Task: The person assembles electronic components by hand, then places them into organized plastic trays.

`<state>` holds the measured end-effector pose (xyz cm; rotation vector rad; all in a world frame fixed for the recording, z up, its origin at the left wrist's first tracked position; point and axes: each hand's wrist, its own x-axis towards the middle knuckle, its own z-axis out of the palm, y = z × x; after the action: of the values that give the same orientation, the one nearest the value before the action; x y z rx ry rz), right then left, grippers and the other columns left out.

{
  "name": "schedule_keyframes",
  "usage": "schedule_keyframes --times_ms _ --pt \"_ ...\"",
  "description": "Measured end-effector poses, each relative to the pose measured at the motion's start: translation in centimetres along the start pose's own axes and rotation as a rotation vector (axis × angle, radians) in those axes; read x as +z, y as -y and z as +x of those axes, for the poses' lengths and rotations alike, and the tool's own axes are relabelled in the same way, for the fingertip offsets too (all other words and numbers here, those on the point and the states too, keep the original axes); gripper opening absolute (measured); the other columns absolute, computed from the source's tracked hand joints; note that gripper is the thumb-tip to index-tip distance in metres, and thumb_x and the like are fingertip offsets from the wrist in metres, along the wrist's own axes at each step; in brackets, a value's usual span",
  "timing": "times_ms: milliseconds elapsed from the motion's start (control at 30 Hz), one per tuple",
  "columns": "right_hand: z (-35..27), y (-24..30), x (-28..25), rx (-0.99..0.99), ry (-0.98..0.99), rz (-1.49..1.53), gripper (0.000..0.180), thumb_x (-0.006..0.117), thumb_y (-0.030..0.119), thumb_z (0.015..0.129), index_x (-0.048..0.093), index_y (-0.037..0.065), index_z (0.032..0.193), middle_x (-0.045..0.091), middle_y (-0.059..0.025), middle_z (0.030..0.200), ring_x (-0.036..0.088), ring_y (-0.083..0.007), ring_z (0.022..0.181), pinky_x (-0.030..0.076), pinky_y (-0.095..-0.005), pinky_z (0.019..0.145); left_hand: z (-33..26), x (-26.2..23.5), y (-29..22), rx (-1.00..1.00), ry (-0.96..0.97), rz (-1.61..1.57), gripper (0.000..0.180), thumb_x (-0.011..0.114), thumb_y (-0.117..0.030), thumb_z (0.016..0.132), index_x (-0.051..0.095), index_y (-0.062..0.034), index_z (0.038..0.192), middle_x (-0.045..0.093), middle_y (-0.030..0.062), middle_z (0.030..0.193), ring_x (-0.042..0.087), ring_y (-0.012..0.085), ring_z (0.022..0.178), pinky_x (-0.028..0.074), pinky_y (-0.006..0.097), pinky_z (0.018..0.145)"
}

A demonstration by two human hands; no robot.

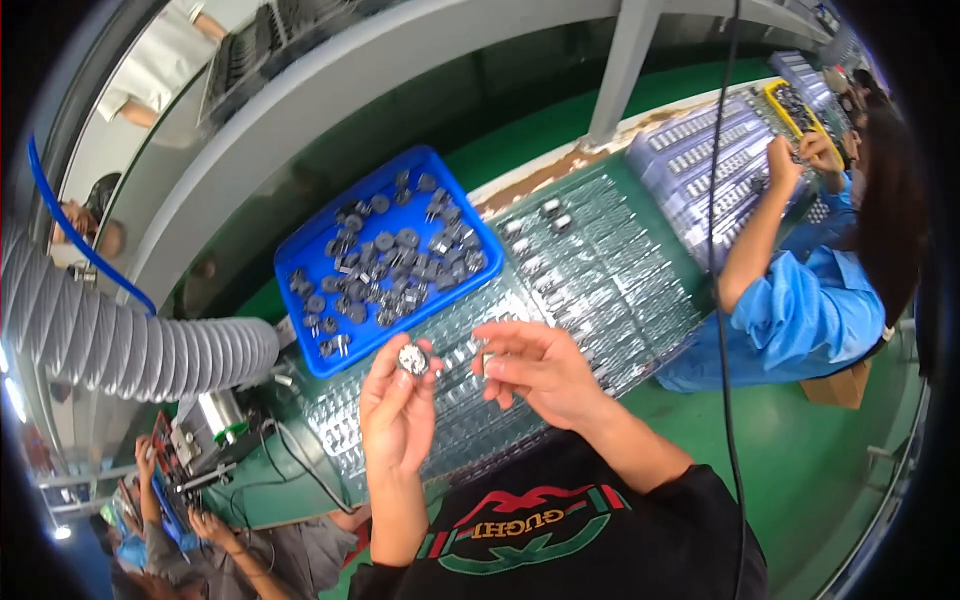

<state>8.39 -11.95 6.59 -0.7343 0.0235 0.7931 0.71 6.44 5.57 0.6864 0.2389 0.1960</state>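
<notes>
My left hand (393, 415) pinches a small round part (412, 359) with a shiny, silvery face and a dark edge, held up between thumb and fingers. Facing it, a short gap away, my right hand (540, 372) has thumb and forefinger closed on a small pale piece (488, 363); its exact kind is too small to make out. Beyond both hands lies a blue tray (318, 250) with many loose dark round parts (385, 242), some showing metal legs. Beneath my hands spread clear plastic trays (610, 255) with rows of cells, a few holding black-and-white parts (562, 222).
A ribbed grey hose (150, 325) reaches in from the left, near a wire spool (222, 415). One black cable (722, 300) hangs down on the right. At right, a co-worker in blue (800, 310) works beside stacked clear trays (680, 150); others sit lower left.
</notes>
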Motion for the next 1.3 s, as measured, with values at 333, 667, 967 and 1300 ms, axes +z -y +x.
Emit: schedule_keyframes --times_ms 333,667,967,1300 --pt "-0.3 0.5 2.6 -0.368 0.158 -0.29 0.032 0.069 -0.007 0.083 0.063 -0.007 0.114 0.058 -0.011 0.108 0.066 -0.0168 0.087 0.056 -0.0271 0.077 -0.7 2.0 -0.6 0.056 0.121 -0.202 0.037 0.059 -0.011 0.094 0.051 -0.005 0.13 0.053 0.0254 0.129 0.066 0.0352 0.101 0.059 0.034 0.084" --pt "-1.1 0.8 2.8 -0.754 0.198 -0.654 0.042 0.081 -0.005 0.07 0.064 -0.008 0.108 0.062 -0.0191 0.102 0.065 -0.0191 0.083 0.057 -0.0269 0.066 -1.3 2.3 -0.9 0.164 0.22 0.098 0.043 0.064 -0.022 0.093 0.055 0.002 0.128 0.058 0.0253 0.122 0.066 0.0291 0.093 0.055 0.03 0.07" --pt "-1.2 2.0 3.2 -1.051 0.194 -1.065 0.038 0.088 0.013 0.063 0.072 0.002 0.095 0.067 -0.0098 0.091 0.064 -0.0177 0.069 0.05 -0.0252 0.055 -1.6 3.9 -1.8 0.076 0.242 0.243 0.046 0.065 -0.011 0.089 0.053 0.0156 0.124 0.058 0.03 0.119 0.066 0.0253 0.094 0.056 0.03 0.075" --pt "-1.6 2.6 3.7 -1.049 0.214 -1.132 0.035 0.082 0.003 0.066 0.07 -0.003 0.098 0.066 -0.0117 0.087 0.067 -0.019 0.066 0.053 -0.0256 0.052 -2.1 4.9 -2.1 0.058 0.136 0.417 0.054 0.078 -0.028 0.081 0.061 0.0103 0.115 0.064 0.0242 0.102 0.066 0.0259 0.092 0.053 0.031 0.081"
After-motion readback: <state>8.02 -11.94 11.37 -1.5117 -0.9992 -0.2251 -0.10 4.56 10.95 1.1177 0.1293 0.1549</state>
